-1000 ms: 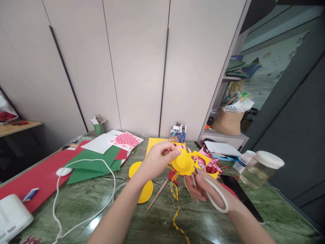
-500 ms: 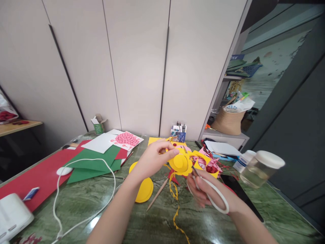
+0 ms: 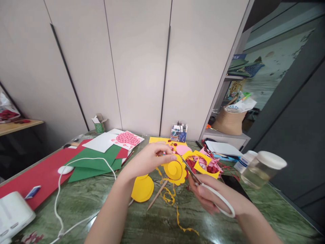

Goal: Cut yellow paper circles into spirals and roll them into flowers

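Yellow spiral-cut paper disc [image 3: 174, 170]: judged light, floppy, tearable. Left hand [image 3: 149, 158] grip pinches its 10 o'clock rim; right hand [image 3: 212, 200] grip clamps white-handled scissors [image 3: 195, 178] at 4 o'clock.

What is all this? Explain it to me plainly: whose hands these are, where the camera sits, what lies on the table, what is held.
There is no machine here: these are a person's two bare hands. The single picture comes from a camera worn on that person's head, looking forward and down, so both arms reach in from the bottom edge. The left hand pinches a yellow paper spiral above the table. The right hand grips white-handled scissors, with the blades pointing at the spiral. On the green table lie yellow discs, a wooden stick, curly yellow trimmings, a red sheet, green sheets and a white cable. A lidded jar stands at the right, and a pen box stands by the wall.
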Motion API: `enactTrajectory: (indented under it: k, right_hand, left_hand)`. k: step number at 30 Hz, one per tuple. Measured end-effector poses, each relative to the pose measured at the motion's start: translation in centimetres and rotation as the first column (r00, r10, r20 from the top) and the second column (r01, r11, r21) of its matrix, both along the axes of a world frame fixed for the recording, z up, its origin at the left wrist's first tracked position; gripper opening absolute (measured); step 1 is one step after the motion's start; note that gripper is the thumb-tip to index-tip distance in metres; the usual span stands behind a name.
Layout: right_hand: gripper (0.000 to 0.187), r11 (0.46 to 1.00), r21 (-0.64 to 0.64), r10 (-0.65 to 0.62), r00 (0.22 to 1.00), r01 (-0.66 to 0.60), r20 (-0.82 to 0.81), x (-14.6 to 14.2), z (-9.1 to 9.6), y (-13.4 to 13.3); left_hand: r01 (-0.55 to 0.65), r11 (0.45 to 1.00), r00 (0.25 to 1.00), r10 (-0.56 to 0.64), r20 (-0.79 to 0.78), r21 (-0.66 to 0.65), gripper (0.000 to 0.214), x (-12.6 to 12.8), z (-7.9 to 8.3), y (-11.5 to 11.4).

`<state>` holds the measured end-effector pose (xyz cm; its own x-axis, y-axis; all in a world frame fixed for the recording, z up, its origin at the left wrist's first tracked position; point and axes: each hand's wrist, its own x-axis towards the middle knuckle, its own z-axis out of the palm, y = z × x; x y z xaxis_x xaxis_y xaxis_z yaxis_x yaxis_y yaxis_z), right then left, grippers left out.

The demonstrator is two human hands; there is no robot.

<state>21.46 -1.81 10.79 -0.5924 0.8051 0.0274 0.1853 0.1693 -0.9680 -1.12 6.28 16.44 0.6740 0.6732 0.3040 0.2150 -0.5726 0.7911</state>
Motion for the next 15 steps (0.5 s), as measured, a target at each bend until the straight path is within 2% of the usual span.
enactTrajectory:
  k: [5,15]
  right_hand:
    - [0.037,0.998,-0.056,0.008,0.996,-0.003,0.089,0.4,0.1,-0.1]
    - [0.039,0.995,-0.049,0.095,0.939,-0.084,0.331,1.2,0.8,-0.1]
  left_hand:
    - [0.052,0.998,0.993,-0.047,-0.108,0.04,0.028,-0.6,0.0,0.2]
    - [0.254,0.961,0.939,-0.219,-0.265,0.106,0.022,-1.4,0.1,0.4]
